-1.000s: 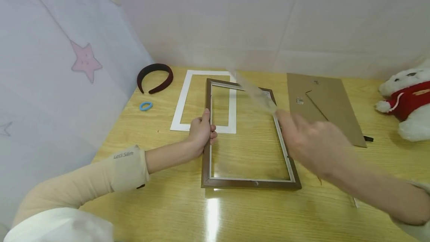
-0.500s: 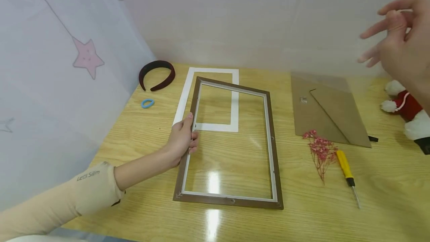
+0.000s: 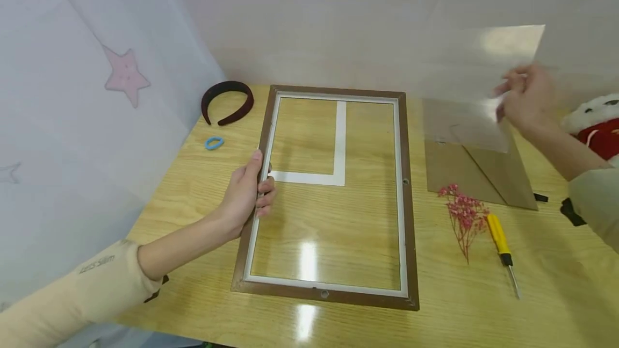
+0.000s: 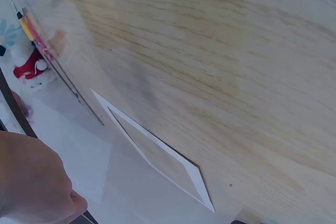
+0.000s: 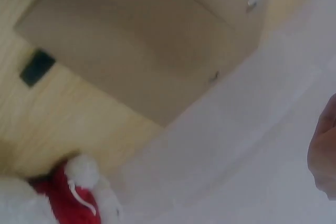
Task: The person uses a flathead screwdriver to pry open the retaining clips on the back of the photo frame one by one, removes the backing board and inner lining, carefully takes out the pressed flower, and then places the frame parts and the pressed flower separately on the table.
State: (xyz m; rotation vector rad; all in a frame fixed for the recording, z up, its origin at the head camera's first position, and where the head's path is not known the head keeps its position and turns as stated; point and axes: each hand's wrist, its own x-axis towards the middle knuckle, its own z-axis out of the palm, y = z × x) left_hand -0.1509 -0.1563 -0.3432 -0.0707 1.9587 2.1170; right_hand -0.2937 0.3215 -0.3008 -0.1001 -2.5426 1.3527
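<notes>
My left hand [image 3: 246,192] grips the left side of a brown picture frame [image 3: 410,214], thumb on top and fingers curled underneath. The frame appears raised off the table, and through its opening part of a white mat [image 3: 340,144] shows. In the left wrist view the left hand [image 4: 34,182] covers part of the frame's edge. At the right, my right hand [image 3: 529,95] pinches the right edge of a clear sheet [image 3: 512,42], tilted up above the brown backing board [image 3: 445,171]. The right wrist view shows only a bit of the right hand [image 5: 323,153].
Pink dried flowers [image 3: 464,214] and a yellow-handled screwdriver [image 3: 500,240] lie right of the frame. A dark headband [image 3: 242,114] and a blue hair tie [image 3: 214,143] lie at the back left. A white plush bear in red [image 3: 602,136] sits at the far right.
My right hand has carried the clear sheet from the frame up to the right, then lowered it over the backing board. The left hand has brought the frame leftward and turned it flatter.
</notes>
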